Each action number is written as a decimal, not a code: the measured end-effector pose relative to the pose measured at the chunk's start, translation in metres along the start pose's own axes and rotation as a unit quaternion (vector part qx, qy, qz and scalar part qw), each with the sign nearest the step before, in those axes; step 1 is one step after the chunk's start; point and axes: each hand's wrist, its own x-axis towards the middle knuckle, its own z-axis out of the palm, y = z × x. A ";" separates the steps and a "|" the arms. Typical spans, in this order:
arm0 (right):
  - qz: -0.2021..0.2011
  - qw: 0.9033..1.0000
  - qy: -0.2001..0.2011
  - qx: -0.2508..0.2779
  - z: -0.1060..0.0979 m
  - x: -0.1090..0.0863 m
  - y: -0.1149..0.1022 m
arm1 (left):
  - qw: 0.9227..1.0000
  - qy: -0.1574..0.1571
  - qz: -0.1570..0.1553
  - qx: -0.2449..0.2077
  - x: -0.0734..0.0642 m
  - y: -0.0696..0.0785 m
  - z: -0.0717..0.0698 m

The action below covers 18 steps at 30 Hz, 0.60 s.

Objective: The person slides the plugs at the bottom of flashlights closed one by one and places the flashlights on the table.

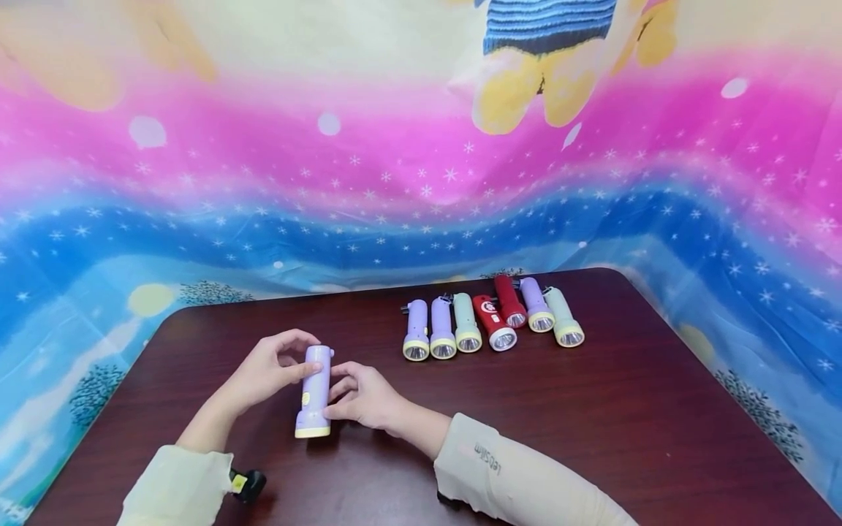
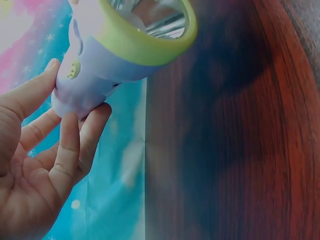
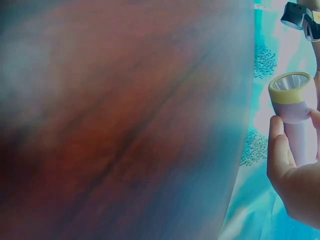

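Bright, even light in the head view, with the cloth (image 1: 395, 157) vivid on the far side, the table (image 1: 592, 438) dark with a faint sheen, and a soft shadow just under the flashlight (image 1: 319, 391). Over to the left wrist, and it's dimmer: a broad, fuzzy-edged shadow lies across the wood, while pale light bleaches the flashlight's side. The right wrist's view? The table is one smeared, out-of-focus blur, milky glare at left, the cloth washed out at right.

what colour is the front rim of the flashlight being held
Yellow, with a greenish tint; the rim shows best in the left wrist view.
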 end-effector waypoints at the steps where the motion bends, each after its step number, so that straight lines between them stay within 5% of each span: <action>1: 0.001 1.000 -0.003 -0.002 0.001 0.000 0.000 | 1.000 -0.003 -0.002 -0.004 0.000 -0.001 0.000; 18: 0.051 0.997 -0.050 0.006 0.002 0.003 0.002 | 0.998 -0.043 -0.037 -0.007 0.002 -0.011 0.000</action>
